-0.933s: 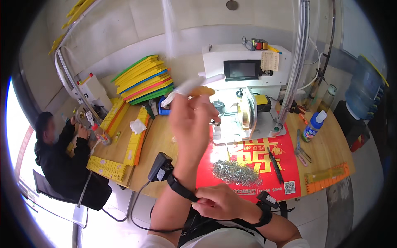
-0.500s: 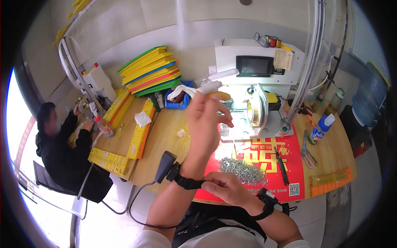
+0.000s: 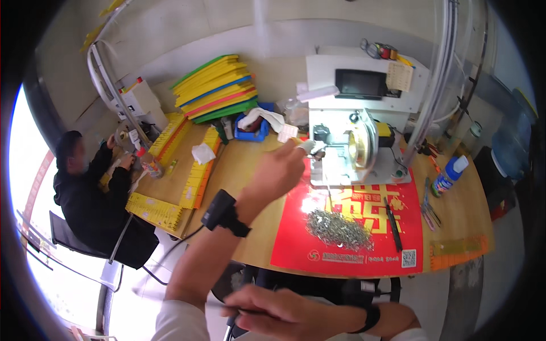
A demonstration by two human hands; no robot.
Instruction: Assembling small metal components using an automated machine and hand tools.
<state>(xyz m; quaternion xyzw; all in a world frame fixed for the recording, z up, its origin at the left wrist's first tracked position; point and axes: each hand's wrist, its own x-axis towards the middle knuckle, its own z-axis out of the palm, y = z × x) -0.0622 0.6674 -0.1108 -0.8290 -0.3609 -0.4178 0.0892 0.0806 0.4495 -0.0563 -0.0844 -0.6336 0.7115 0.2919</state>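
Note:
My left hand [image 3: 280, 171] reaches forward to the left side of the lit white machine [image 3: 364, 65]. Its fingers are drawn together, with white and yellow covers at the fingertips; whether they pinch anything small is hidden. A black strapped device [image 3: 220, 210] sits on my left wrist. Low in front of my body, my right hand [image 3: 284, 311] is closed on a thin black cable [image 3: 245, 310]. Another black strap [image 3: 371, 319] circles my right wrist. On the red printed mat [image 3: 296, 238] lies a heap of small silvery metal pieces [image 3: 339, 230], beyond my right hand.
A brass-coloured wheel [image 3: 358, 146] stands on the machine. Black tweezers [image 3: 393, 224], pliers [image 3: 430, 209] and a blue spray can [image 3: 449, 177] lie or stand to the right. Yellow trays [image 3: 216, 85] are stacked at the back left. A person [image 3: 91, 193] sits working at far left.
My right hand has left the left wrist strap and come down nearer my body, now on the cable. My left hand has lowered, its raised fingers now drawn together beside the machine.

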